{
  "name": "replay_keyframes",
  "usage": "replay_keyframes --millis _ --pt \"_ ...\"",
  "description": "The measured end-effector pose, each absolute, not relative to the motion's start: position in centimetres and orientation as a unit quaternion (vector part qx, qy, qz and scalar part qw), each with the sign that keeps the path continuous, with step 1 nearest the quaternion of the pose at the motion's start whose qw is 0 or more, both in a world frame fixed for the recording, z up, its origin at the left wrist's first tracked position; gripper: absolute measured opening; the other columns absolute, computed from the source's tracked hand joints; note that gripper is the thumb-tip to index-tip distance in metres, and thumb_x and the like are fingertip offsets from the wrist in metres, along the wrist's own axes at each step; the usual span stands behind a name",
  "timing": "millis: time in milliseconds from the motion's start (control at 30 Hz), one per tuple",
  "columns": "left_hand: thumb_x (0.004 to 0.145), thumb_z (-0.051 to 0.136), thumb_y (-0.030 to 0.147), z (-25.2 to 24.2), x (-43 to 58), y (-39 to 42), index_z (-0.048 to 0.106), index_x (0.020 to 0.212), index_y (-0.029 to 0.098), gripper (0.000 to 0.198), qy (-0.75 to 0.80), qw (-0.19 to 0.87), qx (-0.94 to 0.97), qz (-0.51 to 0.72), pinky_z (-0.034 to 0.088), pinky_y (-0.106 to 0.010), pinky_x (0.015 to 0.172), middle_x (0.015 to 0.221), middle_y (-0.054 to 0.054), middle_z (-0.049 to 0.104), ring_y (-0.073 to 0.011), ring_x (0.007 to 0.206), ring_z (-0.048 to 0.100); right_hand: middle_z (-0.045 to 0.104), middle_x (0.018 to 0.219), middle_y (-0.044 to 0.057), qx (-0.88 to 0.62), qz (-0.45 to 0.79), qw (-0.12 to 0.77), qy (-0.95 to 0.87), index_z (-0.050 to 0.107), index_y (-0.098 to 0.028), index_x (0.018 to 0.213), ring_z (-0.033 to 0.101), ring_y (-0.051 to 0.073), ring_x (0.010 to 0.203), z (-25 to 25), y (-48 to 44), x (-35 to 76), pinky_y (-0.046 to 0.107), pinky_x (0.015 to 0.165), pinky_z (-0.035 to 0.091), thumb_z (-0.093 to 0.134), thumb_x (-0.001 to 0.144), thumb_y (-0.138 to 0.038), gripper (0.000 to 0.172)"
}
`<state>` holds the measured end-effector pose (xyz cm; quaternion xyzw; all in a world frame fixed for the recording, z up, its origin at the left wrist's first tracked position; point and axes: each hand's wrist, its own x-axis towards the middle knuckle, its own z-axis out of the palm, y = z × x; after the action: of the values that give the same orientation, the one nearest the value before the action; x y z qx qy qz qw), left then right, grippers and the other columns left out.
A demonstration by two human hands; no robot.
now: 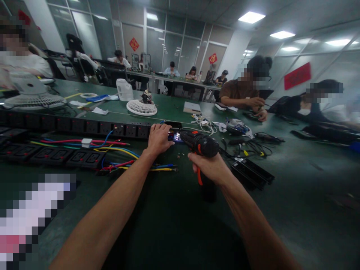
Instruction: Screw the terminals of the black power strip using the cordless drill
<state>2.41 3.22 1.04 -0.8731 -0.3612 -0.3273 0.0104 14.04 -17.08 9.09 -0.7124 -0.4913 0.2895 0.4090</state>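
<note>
My right hand [209, 167] is wrapped round a black and orange power drill [199, 143], whose front end points left at the end of a long black socket strip [105, 128]. A small lit area shows there. My left hand [160, 138] grips the right end of that strip, its fingers over the top. Nearer to me lies a second black socket strip [56, 155]. Red, blue, yellow and green wires [123, 152] run between and beyond the strips. Small bits lie on the green table just left of the drill.
Black metal parts [251, 172] and tangled cables [261, 144] lie right of the drill. Behind the strip are a white fan grille [141, 107], a white housing [124, 90] and a flat box [192, 107]. A person [244, 90] works across the table; others sit further back.
</note>
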Motion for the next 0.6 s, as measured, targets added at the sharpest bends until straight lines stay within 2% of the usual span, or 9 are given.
replay_keyframes --millis 300,600 --pt "0.078 0.083 0.039 1.2 2.39 3.07 0.061 0.134 0.024 0.062 -0.358 0.004 -0.875 -0.326 0.03 -0.05 0.117 0.134 -0.01 0.066 -0.0343 0.127 0.051 0.058 0.05 0.0 -0.71 0.287 0.413 -0.493 0.057 -0.022 0.062 0.051 0.014 0.046 9.1 -17.05 14.03 0.03 0.051 0.042 0.064 0.078 -0.02 0.018" --pt "0.078 0.083 0.041 1.07 2.42 3.2 0.06 0.135 0.025 0.064 -0.361 0.009 -0.875 -0.323 0.03 -0.049 0.117 0.135 -0.009 0.065 -0.0343 0.128 0.051 0.058 0.05 0.0 -0.708 0.287 0.415 -0.494 0.056 -0.022 0.059 0.052 0.014 0.047 9.11 -17.11 14.11 0.03 0.052 0.044 0.063 0.078 -0.018 0.02"
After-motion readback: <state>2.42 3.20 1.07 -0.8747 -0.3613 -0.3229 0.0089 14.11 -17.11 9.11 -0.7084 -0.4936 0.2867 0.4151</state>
